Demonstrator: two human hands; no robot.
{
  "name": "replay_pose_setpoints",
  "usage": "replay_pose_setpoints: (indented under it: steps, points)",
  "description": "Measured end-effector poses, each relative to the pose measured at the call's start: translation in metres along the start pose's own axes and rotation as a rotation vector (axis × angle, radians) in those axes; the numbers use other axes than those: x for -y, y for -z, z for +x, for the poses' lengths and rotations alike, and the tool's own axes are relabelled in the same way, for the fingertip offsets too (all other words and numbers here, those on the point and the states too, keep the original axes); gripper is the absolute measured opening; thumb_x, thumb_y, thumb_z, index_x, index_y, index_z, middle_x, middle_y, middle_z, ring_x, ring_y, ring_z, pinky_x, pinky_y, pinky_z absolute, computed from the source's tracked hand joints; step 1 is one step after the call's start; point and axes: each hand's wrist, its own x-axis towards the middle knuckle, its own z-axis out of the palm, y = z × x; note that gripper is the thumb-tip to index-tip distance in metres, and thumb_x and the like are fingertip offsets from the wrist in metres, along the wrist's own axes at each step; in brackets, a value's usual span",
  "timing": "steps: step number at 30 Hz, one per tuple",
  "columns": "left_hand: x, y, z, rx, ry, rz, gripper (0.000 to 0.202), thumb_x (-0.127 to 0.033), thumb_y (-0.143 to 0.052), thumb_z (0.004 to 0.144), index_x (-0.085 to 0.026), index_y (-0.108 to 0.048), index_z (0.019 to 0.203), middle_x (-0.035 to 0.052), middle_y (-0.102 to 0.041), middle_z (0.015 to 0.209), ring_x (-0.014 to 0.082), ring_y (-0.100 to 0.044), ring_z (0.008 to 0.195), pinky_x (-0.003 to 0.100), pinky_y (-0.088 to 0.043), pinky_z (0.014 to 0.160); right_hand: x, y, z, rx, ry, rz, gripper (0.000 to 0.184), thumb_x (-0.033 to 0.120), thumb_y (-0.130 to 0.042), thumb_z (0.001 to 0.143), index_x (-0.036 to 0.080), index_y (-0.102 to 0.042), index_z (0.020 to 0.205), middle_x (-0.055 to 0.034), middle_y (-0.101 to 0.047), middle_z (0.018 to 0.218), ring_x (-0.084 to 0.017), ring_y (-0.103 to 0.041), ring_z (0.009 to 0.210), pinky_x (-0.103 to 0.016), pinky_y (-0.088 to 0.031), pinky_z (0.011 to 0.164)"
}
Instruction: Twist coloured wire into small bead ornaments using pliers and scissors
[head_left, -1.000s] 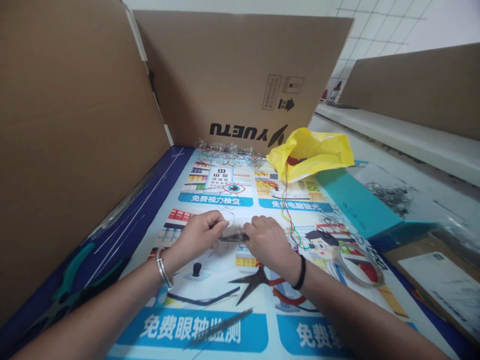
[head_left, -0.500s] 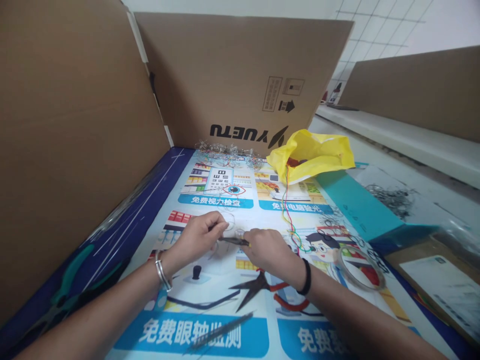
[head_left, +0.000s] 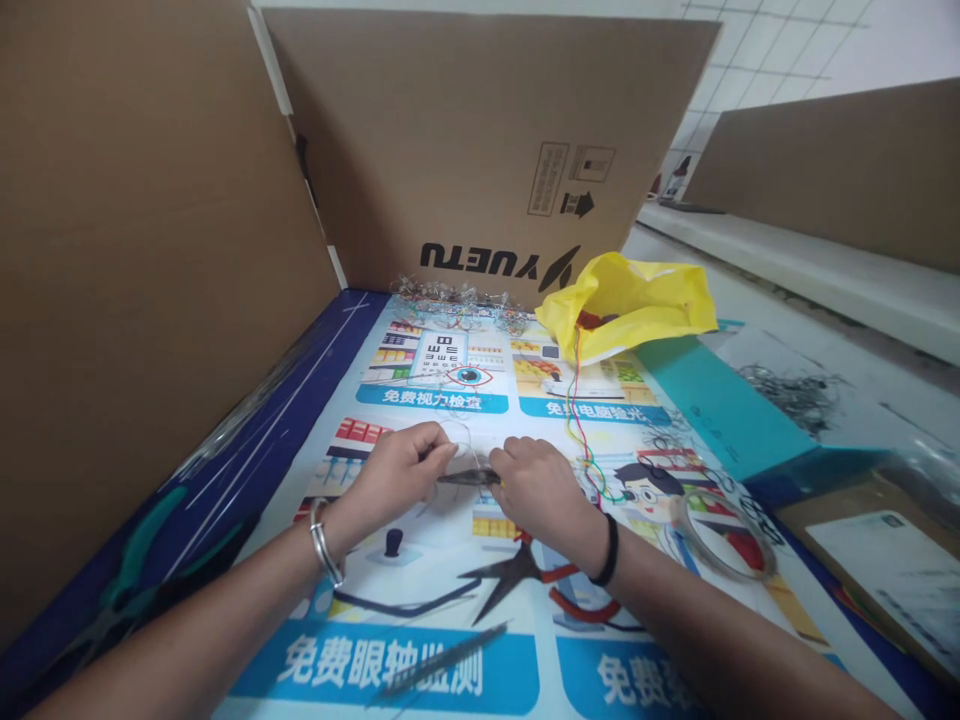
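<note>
My left hand [head_left: 401, 472] is closed in a pinch on a thin clear wire loop [head_left: 459, 437] above the printed poster mat [head_left: 450, 400]. Facing it, my right hand [head_left: 534, 487] is closed round a small dark tool [head_left: 466, 478] whose tip points left to the pinched spot. The two hands almost touch. A silver bangle sits on the left wrist and a black band on the right. Red-handled scissors [head_left: 525, 575] lie just below my right wrist. Coloured wires [head_left: 579, 430] trail from a yellow bag [head_left: 626, 300] down past my right hand.
Cardboard walls [head_left: 150, 250] stand at left and back. Teal-handled pliers [head_left: 135, 570] lie at the left, a bundle of thin rods [head_left: 442, 655] near the front, a clear tape roll [head_left: 720, 535] at the right. A tangle of small wire pieces [head_left: 457, 297] lines the back wall.
Both hands stay over the same spot. My right hand shifted a little with the dark tool, and the view tilted slightly.
</note>
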Motion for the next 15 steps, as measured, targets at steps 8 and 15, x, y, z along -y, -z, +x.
replay_pose_setpoints:
  steps: [8, 15]
  points:
    - [-0.001, 0.003, 0.001, 0.040, -0.023, 0.050, 0.024, -0.033, -0.045, 0.083, -0.019, -0.049, 0.064, -0.0066, -0.048, 0.049, 0.0087, -0.048, 0.043, 0.019, -0.034, 0.046, -0.002, -0.007, 0.003, 0.005, 0.018, 0.032, 0.014, 0.029, -0.054, 0.080, 0.018, -0.061, 0.085, -0.0072, -0.062, 0.080, -0.021, -0.057, 0.077, -0.030, -0.035, 0.064]
    - [0.009, 0.049, 0.015, -0.069, -0.008, 0.276, 0.022, -0.035, -0.043, 0.083, -0.020, -0.055, 0.072, -0.0056, -0.053, 0.052, 0.0100, -0.050, 0.046, 0.019, -0.035, 0.047, -0.014, -0.020, 0.006, -0.144, -0.067, 0.199, 0.009, 0.024, -0.052, 0.082, 0.019, -0.059, 0.081, -0.0055, -0.059, 0.084, -0.018, -0.052, 0.082, -0.028, -0.035, 0.073]
